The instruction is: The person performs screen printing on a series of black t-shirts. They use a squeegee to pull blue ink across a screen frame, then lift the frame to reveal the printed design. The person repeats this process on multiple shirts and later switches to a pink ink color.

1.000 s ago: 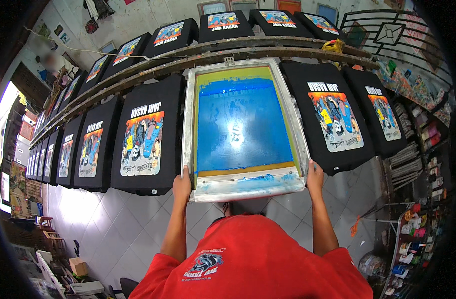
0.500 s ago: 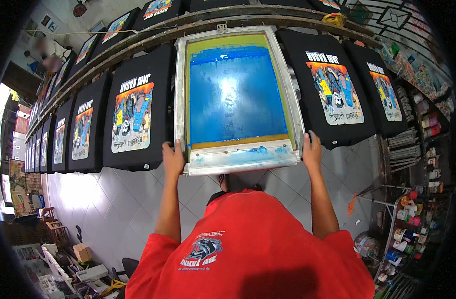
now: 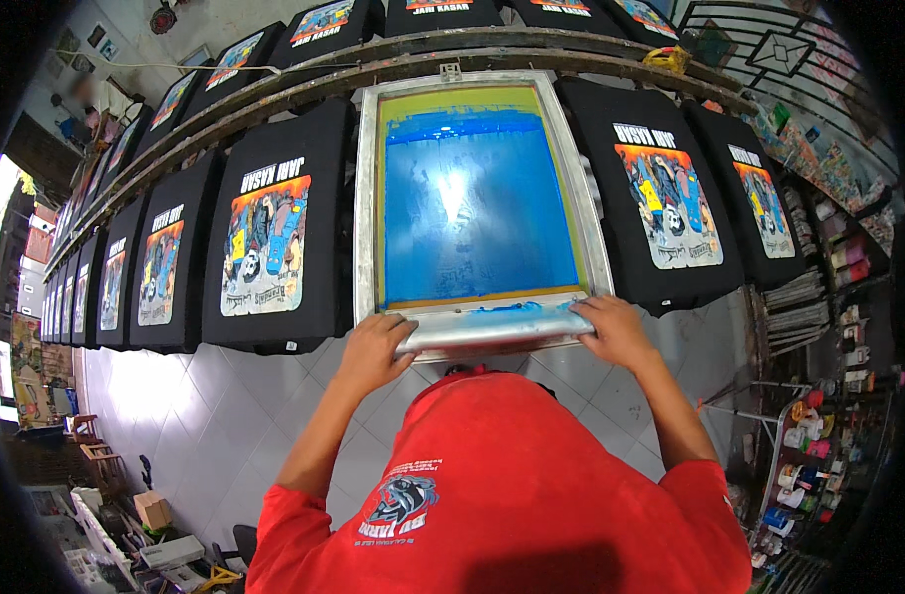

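A silkscreen frame (image 3: 593, 233) with pale metal rails lies over the rack, its mesh (image 3: 477, 223) coated in glossy blue ink. Across its near end rests a wide metal squeegee (image 3: 497, 322), with blue smears on its holder. My left hand (image 3: 375, 348) is closed on the squeegee's left end, thumb toward the middle. My right hand (image 3: 614, 330) grips the right end, fingers curled over the top. What lies under the screen is hidden.
Black printed T-shirts on boards stand left (image 3: 266, 223) and right (image 3: 670, 203) of the frame. More lie beyond the long rails (image 3: 413, 64). A rack of ink pots (image 3: 799, 465) stands at the right. Tools and boxes (image 3: 155, 510) clutter the lower left.
Both hands have left the frame's side rails and moved inward onto the squeegee ends. The frame appears slightly lower in view, as do the shirts around it.
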`<state>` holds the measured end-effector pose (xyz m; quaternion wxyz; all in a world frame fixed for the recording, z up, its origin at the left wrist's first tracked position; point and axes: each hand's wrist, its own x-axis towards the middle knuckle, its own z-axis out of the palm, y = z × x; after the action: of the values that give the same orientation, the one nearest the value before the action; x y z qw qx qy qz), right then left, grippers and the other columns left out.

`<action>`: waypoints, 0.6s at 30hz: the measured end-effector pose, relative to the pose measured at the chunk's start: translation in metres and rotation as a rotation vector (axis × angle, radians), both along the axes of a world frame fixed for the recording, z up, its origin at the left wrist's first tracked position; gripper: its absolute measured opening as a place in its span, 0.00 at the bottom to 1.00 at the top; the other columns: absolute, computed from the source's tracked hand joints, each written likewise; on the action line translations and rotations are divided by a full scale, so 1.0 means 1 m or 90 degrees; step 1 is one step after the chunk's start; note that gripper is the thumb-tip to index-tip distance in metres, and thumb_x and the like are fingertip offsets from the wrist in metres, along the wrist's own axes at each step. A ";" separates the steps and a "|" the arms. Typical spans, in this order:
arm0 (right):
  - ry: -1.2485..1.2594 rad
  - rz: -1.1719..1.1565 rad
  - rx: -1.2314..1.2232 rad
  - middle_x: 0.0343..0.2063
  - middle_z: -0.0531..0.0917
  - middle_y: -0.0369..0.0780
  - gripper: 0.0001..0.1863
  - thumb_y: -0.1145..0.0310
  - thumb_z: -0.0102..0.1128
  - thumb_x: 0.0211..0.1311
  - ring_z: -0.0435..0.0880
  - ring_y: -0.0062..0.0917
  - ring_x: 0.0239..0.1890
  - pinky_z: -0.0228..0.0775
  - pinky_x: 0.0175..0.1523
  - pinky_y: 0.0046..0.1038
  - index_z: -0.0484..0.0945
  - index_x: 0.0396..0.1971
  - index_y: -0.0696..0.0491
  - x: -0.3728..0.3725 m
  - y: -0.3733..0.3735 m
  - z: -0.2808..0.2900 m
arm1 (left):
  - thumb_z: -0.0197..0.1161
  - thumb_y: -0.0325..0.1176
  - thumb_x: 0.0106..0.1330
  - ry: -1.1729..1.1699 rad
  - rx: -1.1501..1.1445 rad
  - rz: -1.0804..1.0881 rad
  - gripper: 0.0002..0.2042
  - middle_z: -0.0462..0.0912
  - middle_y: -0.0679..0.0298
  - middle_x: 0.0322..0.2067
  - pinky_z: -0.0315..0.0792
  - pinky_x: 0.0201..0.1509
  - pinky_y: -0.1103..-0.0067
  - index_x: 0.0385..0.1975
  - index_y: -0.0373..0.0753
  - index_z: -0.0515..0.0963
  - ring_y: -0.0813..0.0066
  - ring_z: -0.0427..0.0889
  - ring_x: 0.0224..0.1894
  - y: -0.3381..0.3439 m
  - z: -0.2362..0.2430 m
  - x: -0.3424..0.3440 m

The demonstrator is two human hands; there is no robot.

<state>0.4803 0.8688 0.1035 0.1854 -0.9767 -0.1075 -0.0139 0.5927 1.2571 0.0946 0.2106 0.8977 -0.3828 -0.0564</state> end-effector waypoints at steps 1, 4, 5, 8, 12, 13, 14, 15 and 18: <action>0.028 -0.004 0.013 0.38 0.79 0.44 0.22 0.68 0.66 0.44 0.77 0.40 0.43 0.69 0.47 0.39 0.77 0.44 0.54 0.008 -0.001 0.009 | 0.69 0.33 0.46 0.021 0.001 0.002 0.22 0.77 0.55 0.44 0.68 0.54 0.65 0.44 0.41 0.76 0.55 0.75 0.49 -0.003 0.004 0.007; 0.023 -0.042 -0.035 0.34 0.80 0.43 0.17 0.67 0.65 0.44 0.80 0.40 0.39 0.72 0.41 0.39 0.78 0.38 0.52 0.036 -0.004 0.008 | 0.68 0.31 0.45 -0.004 0.049 -0.007 0.18 0.80 0.56 0.37 0.73 0.45 0.67 0.39 0.40 0.79 0.56 0.79 0.41 -0.014 0.004 0.039; 0.034 -0.057 -0.052 0.34 0.81 0.43 0.16 0.67 0.66 0.44 0.80 0.40 0.38 0.72 0.40 0.39 0.79 0.37 0.52 0.045 -0.006 0.007 | 0.68 0.31 0.45 0.017 0.077 -0.004 0.17 0.81 0.56 0.36 0.74 0.42 0.67 0.38 0.40 0.79 0.57 0.79 0.40 -0.016 0.003 0.050; 0.057 -0.050 -0.069 0.27 0.81 0.43 0.13 0.66 0.67 0.41 0.81 0.40 0.33 0.72 0.37 0.40 0.79 0.31 0.51 0.082 -0.014 0.016 | 0.69 0.32 0.44 0.034 0.057 0.013 0.15 0.81 0.54 0.28 0.74 0.38 0.66 0.35 0.41 0.80 0.54 0.80 0.35 -0.020 0.022 0.089; -0.002 -0.087 -0.076 0.25 0.81 0.44 0.10 0.67 0.66 0.42 0.81 0.43 0.32 0.72 0.37 0.42 0.78 0.27 0.49 0.185 -0.035 0.037 | 0.70 0.34 0.45 -0.076 0.011 0.038 0.15 0.80 0.53 0.26 0.71 0.40 0.62 0.36 0.41 0.80 0.51 0.79 0.34 -0.040 0.037 0.195; -0.045 -0.088 -0.028 0.26 0.81 0.44 0.09 0.67 0.66 0.43 0.81 0.43 0.32 0.72 0.38 0.42 0.78 0.26 0.49 0.220 -0.044 0.036 | 0.70 0.34 0.46 -0.095 0.022 0.055 0.15 0.81 0.53 0.29 0.71 0.42 0.62 0.35 0.41 0.81 0.52 0.79 0.36 -0.052 0.040 0.229; -0.078 -0.078 -0.044 0.26 0.81 0.44 0.09 0.65 0.65 0.43 0.81 0.43 0.32 0.72 0.38 0.43 0.78 0.27 0.48 0.260 -0.058 0.028 | 0.70 0.34 0.46 -0.131 -0.020 0.036 0.14 0.82 0.53 0.30 0.72 0.42 0.63 0.34 0.41 0.81 0.51 0.79 0.35 -0.057 0.030 0.269; -0.133 -0.066 -0.049 0.28 0.82 0.44 0.09 0.65 0.65 0.44 0.81 0.43 0.32 0.73 0.38 0.43 0.79 0.28 0.48 0.295 -0.071 0.024 | 0.69 0.33 0.46 -0.122 -0.022 0.028 0.12 0.82 0.52 0.30 0.73 0.41 0.64 0.33 0.41 0.81 0.51 0.80 0.35 -0.071 0.024 0.308; -0.135 -0.084 -0.082 0.28 0.83 0.46 0.10 0.65 0.65 0.44 0.82 0.43 0.35 0.73 0.41 0.42 0.82 0.29 0.47 0.383 -0.092 0.006 | 0.68 0.33 0.46 -0.115 -0.030 0.047 0.12 0.82 0.52 0.30 0.74 0.40 0.64 0.33 0.43 0.81 0.52 0.81 0.36 -0.095 0.009 0.381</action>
<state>0.8630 0.7765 0.1091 0.1083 -0.9846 -0.0628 -0.1222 0.9735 1.1621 0.1033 0.1984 0.9075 -0.3678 0.0418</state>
